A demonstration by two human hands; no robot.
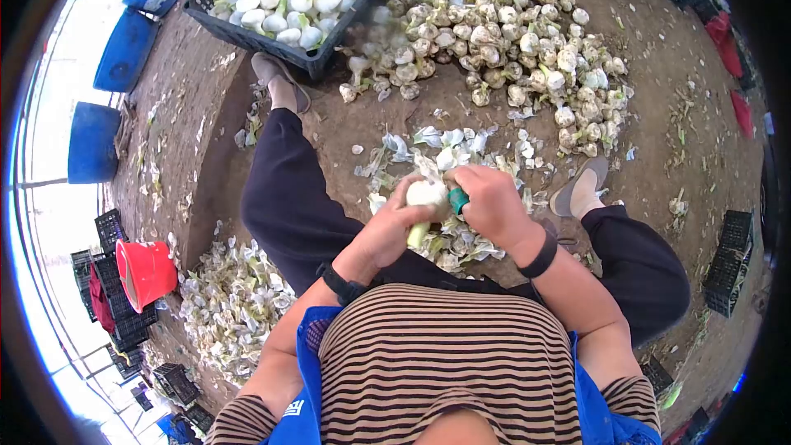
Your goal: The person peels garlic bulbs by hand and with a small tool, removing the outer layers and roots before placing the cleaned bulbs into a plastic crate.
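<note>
My left hand (389, 227) is wrapped round a white bulb (425, 194) with a pale green stem pointing down toward my lap. Close against the bulb's right side, my right hand (488, 202) is closed on a green object (458, 200), whose full shape is hidden by the fingers. Loose skin hangs at the bulb's top. Beneath both hands, peeled skins (461, 249) lie on the ground between my legs.
A large pile of unpeeled bulbs (494, 33) lies ahead. A black crate (216, 26) of white bulbs stands front left. Peelings (231, 309), a red bucket (147, 274) and blue barrels (93, 142) are at left; another black crate (728, 264) is at right.
</note>
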